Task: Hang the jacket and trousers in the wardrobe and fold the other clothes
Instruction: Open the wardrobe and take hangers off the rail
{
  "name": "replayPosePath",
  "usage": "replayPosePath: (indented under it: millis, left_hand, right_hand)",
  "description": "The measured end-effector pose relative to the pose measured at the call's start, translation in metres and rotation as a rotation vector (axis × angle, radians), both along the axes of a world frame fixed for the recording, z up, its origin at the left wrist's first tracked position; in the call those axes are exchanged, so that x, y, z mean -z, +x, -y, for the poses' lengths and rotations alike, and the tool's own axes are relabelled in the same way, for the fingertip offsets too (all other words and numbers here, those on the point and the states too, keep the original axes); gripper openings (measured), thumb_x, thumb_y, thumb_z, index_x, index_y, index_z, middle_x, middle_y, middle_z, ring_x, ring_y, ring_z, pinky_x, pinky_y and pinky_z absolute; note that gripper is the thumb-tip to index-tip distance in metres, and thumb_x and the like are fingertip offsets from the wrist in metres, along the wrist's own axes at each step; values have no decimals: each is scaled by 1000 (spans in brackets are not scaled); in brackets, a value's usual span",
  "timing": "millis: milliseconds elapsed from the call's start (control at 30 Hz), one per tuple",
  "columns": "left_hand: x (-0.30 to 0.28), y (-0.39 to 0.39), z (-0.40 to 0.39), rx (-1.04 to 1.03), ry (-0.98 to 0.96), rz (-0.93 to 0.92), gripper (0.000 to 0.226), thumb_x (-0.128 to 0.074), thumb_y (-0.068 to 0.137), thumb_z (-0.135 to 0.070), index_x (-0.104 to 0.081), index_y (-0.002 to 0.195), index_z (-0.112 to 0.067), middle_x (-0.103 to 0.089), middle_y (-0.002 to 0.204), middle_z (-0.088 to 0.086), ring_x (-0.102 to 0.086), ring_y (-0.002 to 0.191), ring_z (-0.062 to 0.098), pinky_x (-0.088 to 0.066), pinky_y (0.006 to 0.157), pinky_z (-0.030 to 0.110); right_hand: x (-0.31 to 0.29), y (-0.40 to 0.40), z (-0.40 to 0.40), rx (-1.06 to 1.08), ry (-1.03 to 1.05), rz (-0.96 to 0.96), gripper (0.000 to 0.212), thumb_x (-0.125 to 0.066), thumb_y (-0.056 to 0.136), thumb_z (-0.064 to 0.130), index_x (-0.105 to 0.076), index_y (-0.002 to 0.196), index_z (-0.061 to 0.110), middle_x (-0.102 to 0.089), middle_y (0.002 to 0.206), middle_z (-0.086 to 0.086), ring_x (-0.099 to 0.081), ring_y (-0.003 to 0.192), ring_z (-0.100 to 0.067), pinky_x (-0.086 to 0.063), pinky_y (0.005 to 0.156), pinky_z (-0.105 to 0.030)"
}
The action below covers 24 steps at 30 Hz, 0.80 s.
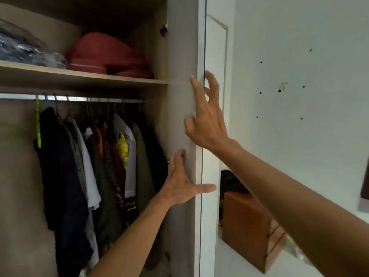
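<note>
Head view: wardrobe door (183, 56) stands open, seen nearly edge-on at centre frame, and both your hands are on it. Your left hand (179, 182) lies flat against the door's inner face, fingers straight and pressed to the panel, thumb stretched out across the door's edge. Your right hand (205, 120) sits higher on the same edge: index finger extended up along the panel, other fingers curled around the edge toward its far side. Neither hand holds any garment.

Inside the wardrobe, a hanging rail (79, 97) carries a row of clothes on hangers: a dark jacket (60, 166) at the left, next to a green hanger (38, 124), then a white shirt (89, 170), an olive garment (103, 186) and further dark pieces. Whether trousers hang among them cannot be told. The shelf (83, 76) above holds red folded bedding (105, 54) and a plastic-wrapped bundle (24, 48). Right of the door, by the white wall (299, 116), stands a brown wooden box (245, 226).
</note>
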<state>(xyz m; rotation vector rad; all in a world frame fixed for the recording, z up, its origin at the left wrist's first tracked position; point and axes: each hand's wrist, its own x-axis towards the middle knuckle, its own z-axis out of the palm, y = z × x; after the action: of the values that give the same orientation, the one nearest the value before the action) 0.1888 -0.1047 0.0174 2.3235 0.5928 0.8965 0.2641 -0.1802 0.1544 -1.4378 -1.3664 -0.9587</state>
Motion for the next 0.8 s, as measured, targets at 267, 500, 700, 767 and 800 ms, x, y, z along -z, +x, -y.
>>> replayPosePath:
  millis: [267, 500, 700, 767, 800]
  left_hand:
    - [-5, 90, 5, -9, 149, 46, 139, -68, 47, -90, 4, 155, -39, 4, 158, -22, -10, 150, 19, -30, 118, 48]
    - [-30, 149, -5, -25, 321, -34, 145, -68, 51, -86, 26, 151, -40, 33, 159, -12, 20, 151, 22, -11, 121, 53]
    - [-36, 189, -13, -55, 402, -91, 149, -72, 53, -83, 39, 142, -42, 47, 152, -8, 39, 143, 26, 1, 120, 54]
    - [-37, 199, -15, -45, 400, -94, 149, -73, 53, -82, 39, 142, -41, 47, 152, -8, 41, 142, 26, 2, 120, 54]
    - [-37, 204, -16, -38, 398, -92, 149, -74, 54, -81, 38, 143, -41, 47, 152, -8, 41, 141, 26, 2, 120, 54]
  right_hand:
    - [-18, 95, 33, 134, 54, -77, 78, -54, 87, -7, -22, 157, 9, -8, 163, -17, -47, 130, -28, -37, 80, -12]
    - [-15, 164, 34, 189, 9, -118, 80, -48, 88, -8, -15, 158, 7, 2, 165, -19, -13, 152, -35, -31, 117, -32]
    - [-10, 211, 28, 273, -45, -67, 75, -46, 95, 0, -8, 159, 7, 11, 165, -19, -7, 152, -35, -29, 113, -30]
    - [-7, 222, 26, 295, -57, -40, 75, -46, 96, 2, -7, 159, 6, 15, 165, -19, -3, 153, -33, -36, 107, -27]
    - [-6, 227, 24, 304, -61, -28, 75, -47, 96, 2, -7, 159, 5, 16, 165, -19, -2, 154, -32, -38, 102, -25]
